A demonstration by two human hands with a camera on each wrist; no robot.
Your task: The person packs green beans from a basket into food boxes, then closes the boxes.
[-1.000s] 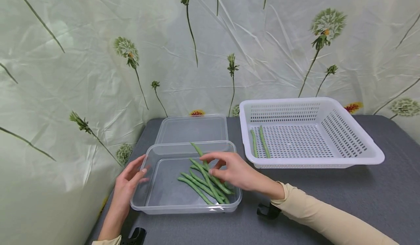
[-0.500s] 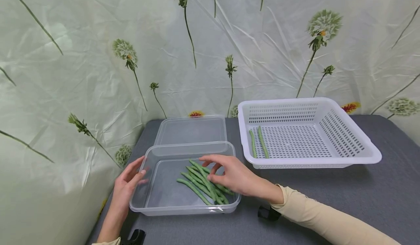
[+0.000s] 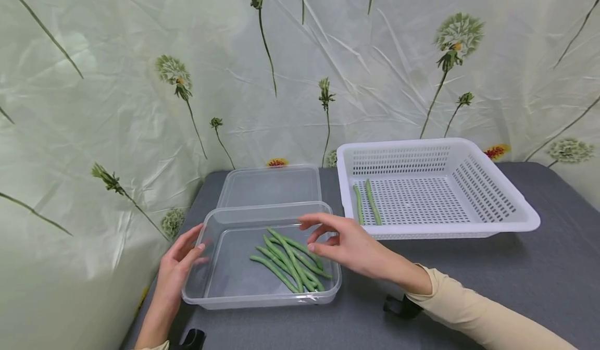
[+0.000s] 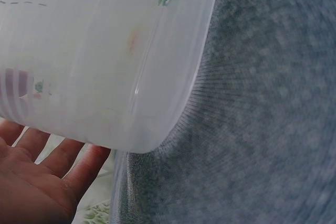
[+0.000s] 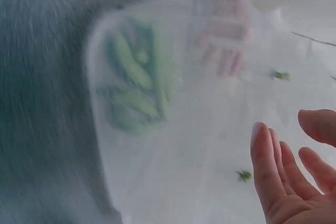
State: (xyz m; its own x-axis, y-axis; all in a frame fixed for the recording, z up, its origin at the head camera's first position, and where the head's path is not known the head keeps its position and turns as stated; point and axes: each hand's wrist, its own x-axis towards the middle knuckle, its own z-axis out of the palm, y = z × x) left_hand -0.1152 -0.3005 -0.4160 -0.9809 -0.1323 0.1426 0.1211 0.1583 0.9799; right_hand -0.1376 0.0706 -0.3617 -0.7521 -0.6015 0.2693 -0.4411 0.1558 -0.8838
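In the head view a clear plastic container [image 3: 225, 302] sits on the dark cloth, with several green beans [image 3: 288, 260] piled loosely in its right half. My left hand [image 3: 172, 274] rests against the container's left side; in the left wrist view its fingers [image 4: 89, 169] reach fairly straight to the wall. Above the container's right edge hovers my right hand [image 3: 349, 246], holding nothing. Its fingers are loosely bent, with a gap between thumb and fingertips in the right wrist view. The beans also show, blurred, through the container there.
A white perforated basket [image 3: 487, 229] stands at the right with two green beans [image 3: 373, 202] near its left side. Behind the container lies a clear flat lid [image 3: 272, 184]. Grey cloth [image 3: 511, 261] covers the table, and a flower-printed sheet [image 3: 384, 79] hangs behind.
The bean that stuck up beside my right hand lies back in the pile. My right hand has moved right, off the beans. My left hand stays at the container's side.
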